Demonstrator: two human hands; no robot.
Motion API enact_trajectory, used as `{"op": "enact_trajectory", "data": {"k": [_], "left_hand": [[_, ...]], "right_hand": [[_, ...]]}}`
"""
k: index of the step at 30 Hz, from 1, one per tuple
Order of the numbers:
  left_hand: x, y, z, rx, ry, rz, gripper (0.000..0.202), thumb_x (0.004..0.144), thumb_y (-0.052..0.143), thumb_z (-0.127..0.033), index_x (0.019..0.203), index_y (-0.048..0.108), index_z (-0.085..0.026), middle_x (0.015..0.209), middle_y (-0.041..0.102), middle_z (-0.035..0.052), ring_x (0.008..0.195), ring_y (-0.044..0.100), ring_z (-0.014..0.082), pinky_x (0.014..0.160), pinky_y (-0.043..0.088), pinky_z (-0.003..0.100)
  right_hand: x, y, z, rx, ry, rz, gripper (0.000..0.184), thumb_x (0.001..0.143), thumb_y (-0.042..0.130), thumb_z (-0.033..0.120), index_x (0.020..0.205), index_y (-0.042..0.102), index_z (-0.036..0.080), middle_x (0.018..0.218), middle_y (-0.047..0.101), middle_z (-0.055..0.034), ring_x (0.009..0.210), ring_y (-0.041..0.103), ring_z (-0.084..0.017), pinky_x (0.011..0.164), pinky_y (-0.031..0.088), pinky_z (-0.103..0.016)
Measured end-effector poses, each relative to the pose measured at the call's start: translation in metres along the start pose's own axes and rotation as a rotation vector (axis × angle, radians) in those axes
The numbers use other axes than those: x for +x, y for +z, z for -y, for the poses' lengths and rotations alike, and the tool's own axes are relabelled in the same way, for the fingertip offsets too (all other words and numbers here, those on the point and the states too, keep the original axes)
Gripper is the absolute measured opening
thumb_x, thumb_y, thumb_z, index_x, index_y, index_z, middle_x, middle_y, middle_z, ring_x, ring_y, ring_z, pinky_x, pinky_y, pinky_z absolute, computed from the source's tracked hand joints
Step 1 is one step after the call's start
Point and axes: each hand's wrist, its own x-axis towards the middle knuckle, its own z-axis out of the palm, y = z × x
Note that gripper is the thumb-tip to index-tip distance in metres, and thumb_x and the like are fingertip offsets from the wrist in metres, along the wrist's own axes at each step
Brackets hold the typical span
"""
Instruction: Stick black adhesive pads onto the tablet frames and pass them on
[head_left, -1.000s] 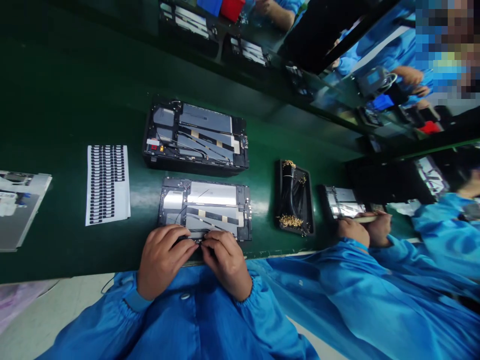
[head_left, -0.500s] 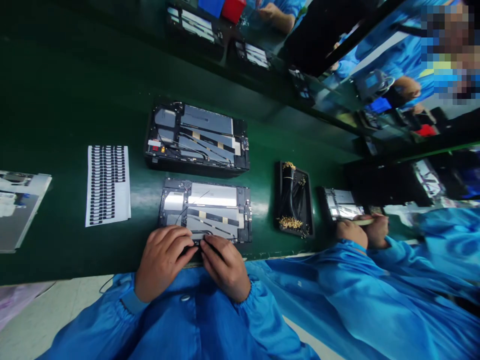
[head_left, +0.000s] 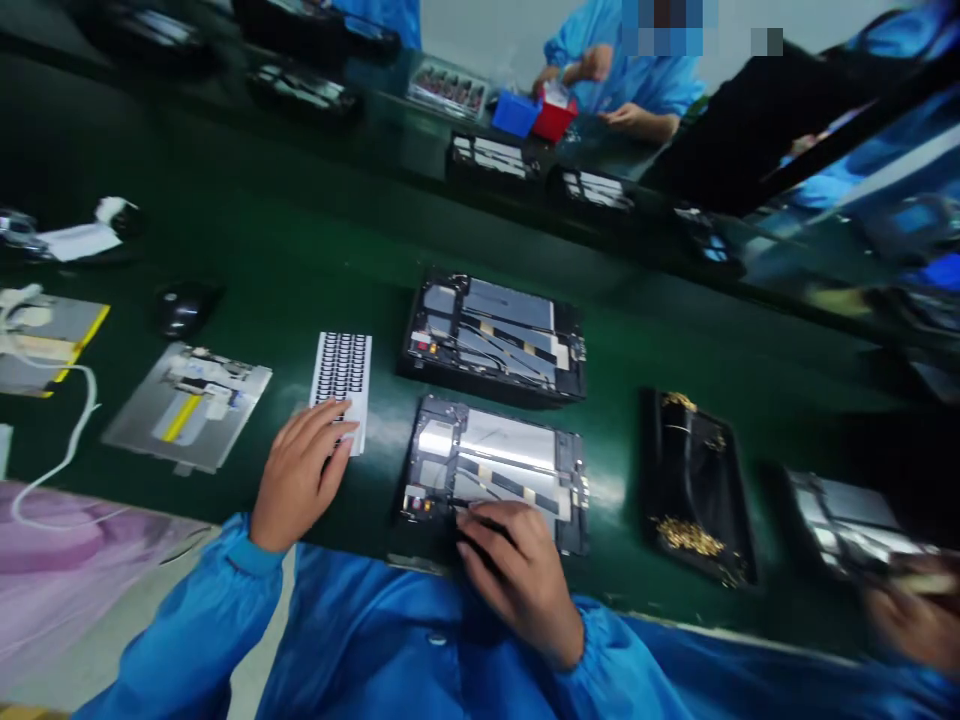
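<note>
Desk: a long green-topped desk (head_left: 262, 240) runs across the view, with a second row of work and a co-worker beyond it.

Far side: the co-worker's hands (head_left: 634, 120) are near a blue bin (head_left: 516, 113) and a red bin (head_left: 555, 118).

Near left: a silver panel (head_left: 186, 405) with a yellow stripe lies on the desk, and a black computer mouse (head_left: 184, 308) sits beyond it.

Right side: a black tray (head_left: 694, 490) holds dark cables and gold-coloured bits; past it, another person's hand (head_left: 911, 610) is at the frame's edge.

Main item: an open tablet (head_left: 495, 470) lies flat in front of the person, just right of centre, with a second open tablet (head_left: 491, 340) beyond it.

Work in hand: the hands are split between the tablet's near edge and the pad sheet.

Left hand (head_left: 298, 478): fingers loosely extended, tips on the lower end of a sheet of black pads (head_left: 343, 380); any grip is too small to tell.

Right hand (head_left: 517, 580): curled over the tablet's near edge, touching it; whether it holds anything cannot be told.
</note>
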Motion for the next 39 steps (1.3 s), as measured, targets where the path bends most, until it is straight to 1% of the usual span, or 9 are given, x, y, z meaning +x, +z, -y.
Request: {"op": "enact_trajectory", "data": {"k": [4,8,12,17,26,29,32,35,39], "left_hand": [[-0.002,-0.006,0.018,0.085,-0.046,0.149,0.05,0.1,0.045,-0.03,0.148,0.042,-0.019,0.15,0.053,0.0102,0.139,0.049,0.0266,0.116,0.039,0.049],[-0.018,-0.006,0.006,0.09,-0.075,0.162,0.042,0.099,0.048,-0.032,0.14,0.053,-0.023,0.147,0.056,0.0075,0.137,0.051,0.027,0.111,0.044,0.047],[-0.022,-0.001,0.002,0.118,-0.071,0.118,0.045,0.1,0.048,-0.035,0.141,0.052,-0.019,0.156,0.046,0.0088,0.144,0.042,0.0279,0.12,0.036,0.049],[-0.021,0.006,0.006,0.178,-0.056,0.159,0.049,0.102,0.043,-0.035,0.147,0.045,-0.017,0.159,0.042,0.0073,0.147,0.039,0.0252,0.124,0.03,0.048],[-0.024,0.006,0.006,0.199,-0.058,0.154,0.05,0.102,0.042,-0.037,0.147,0.047,-0.018,0.159,0.042,0.0065,0.148,0.039,0.0245,0.125,0.029,0.047],[-0.023,0.006,0.008,0.195,-0.049,0.152,0.05,0.102,0.042,-0.037,0.147,0.046,-0.017,0.158,0.043,0.0084,0.147,0.04,0.026,0.123,0.032,0.049],[-0.019,0.005,0.012,0.154,-0.021,0.138,0.051,0.101,0.044,-0.037,0.149,0.045,-0.02,0.158,0.043,0.0096,0.146,0.04,0.0291,0.121,0.034,0.053],[-0.016,0.003,0.013,0.097,0.01,0.061,0.053,0.099,0.048,-0.036,0.151,0.042,-0.025,0.16,0.04,0.0086,0.146,0.04,0.0337,0.119,0.035,0.059],[-0.017,0.004,-0.004,-0.017,-0.002,-0.127,0.053,0.095,0.06,-0.03,0.145,0.048,-0.041,0.153,0.05,-0.003,0.139,0.05,0.0328,0.119,0.035,0.063]], "right_hand": [[0.062,0.004,0.007,0.113,-0.078,0.094,0.014,0.098,0.057,0.017,0.111,0.063,0.019,0.102,0.069,-0.0088,0.093,0.064,-0.021,0.082,0.053,-0.036],[0.123,0.032,0.008,0.027,-0.169,0.267,0.012,0.1,0.052,0.018,0.099,0.064,0.016,0.092,0.068,-0.0084,0.088,0.063,-0.022,0.081,0.052,-0.034],[0.161,0.064,0.006,-0.133,-0.158,0.469,0.013,0.099,0.054,0.019,0.1,0.065,0.014,0.099,0.069,-0.0095,0.095,0.064,-0.022,0.085,0.049,-0.032],[0.182,0.078,0.012,-0.267,-0.067,0.625,0.017,0.1,0.051,0.017,0.105,0.066,0.012,0.106,0.07,-0.0119,0.101,0.065,-0.023,0.089,0.048,-0.03],[0.189,0.093,0.016,-0.2,-0.013,0.638,0.019,0.095,0.051,0.01,0.104,0.066,0.005,0.104,0.072,-0.0195,0.097,0.068,-0.026,0.086,0.05,-0.033],[0.191,0.073,0.011,-0.1,0.01,0.627,0.011,0.095,0.055,0.013,0.098,0.065,0.011,0.095,0.072,-0.0094,0.088,0.067,-0.017,0.08,0.051,-0.025],[0.168,0.02,0.001,0.174,0.09,0.423,0.012,0.099,0.049,0.016,0.098,0.06,0.017,0.085,0.066,-0.0008,0.077,0.063,-0.012,0.071,0.049,-0.021],[0.112,-0.039,-0.009,0.424,0.169,0.094,0.011,0.099,0.051,0.02,0.089,0.056,0.021,0.079,0.058,0.0015,0.072,0.058,-0.013,0.068,0.049,-0.024],[0.018,-0.073,-0.023,0.201,0.27,-0.032,0.01,0.097,0.052,0.014,0.091,0.057,0.022,0.088,0.059,-0.0031,0.085,0.06,-0.017,0.078,0.051,-0.032]]}}
